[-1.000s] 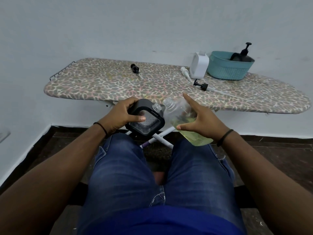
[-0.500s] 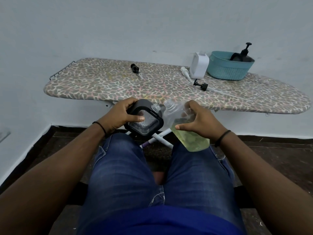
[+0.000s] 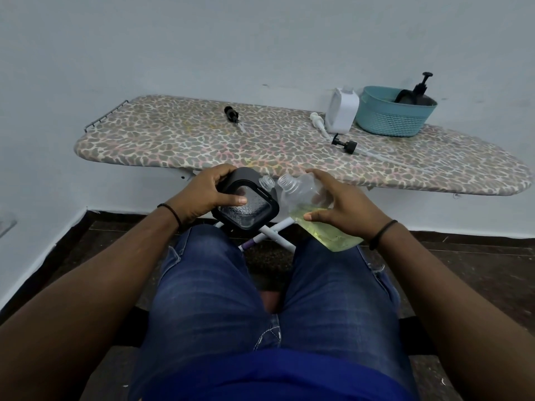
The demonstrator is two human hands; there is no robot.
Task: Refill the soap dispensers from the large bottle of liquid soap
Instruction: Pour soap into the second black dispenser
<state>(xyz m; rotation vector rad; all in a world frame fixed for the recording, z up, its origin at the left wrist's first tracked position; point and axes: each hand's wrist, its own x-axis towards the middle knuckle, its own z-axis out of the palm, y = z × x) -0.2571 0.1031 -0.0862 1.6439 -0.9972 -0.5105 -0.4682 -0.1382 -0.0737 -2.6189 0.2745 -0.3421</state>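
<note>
Since a second ago, the right hand [image 3: 341, 211] has curled its raised forefinger down onto the clear bottle [image 3: 314, 211], and the bottle has tipped a little further toward the dispenser. A seated person in blue jeans [image 3: 254, 299] holds both containers above the knees, in front of an ironing board [image 3: 260, 146] with a pebble-print cover.

The left hand [image 3: 202, 198] grips a squarish soap dispenser [image 3: 246, 205] with a black frame and a clear, textured panel; its thumb lies across the panel. The dispenser's small threaded neck is uncapped. The right hand grips the clear bottle, which leans leftward, its open threaded mouth just beside the dispenser's neck. Pale yellow-green liquid fills the bottle's lower part; the upper part looks empty.

On the board lie a black pump head [image 3: 231, 114], a white pump head [image 3: 318, 121] and another black pump head with a long tube [image 3: 346, 145]. A white bottle [image 3: 341, 114] stands beside a teal basket [image 3: 390, 120], which holds a dark pump dispenser [image 3: 419, 94].
</note>
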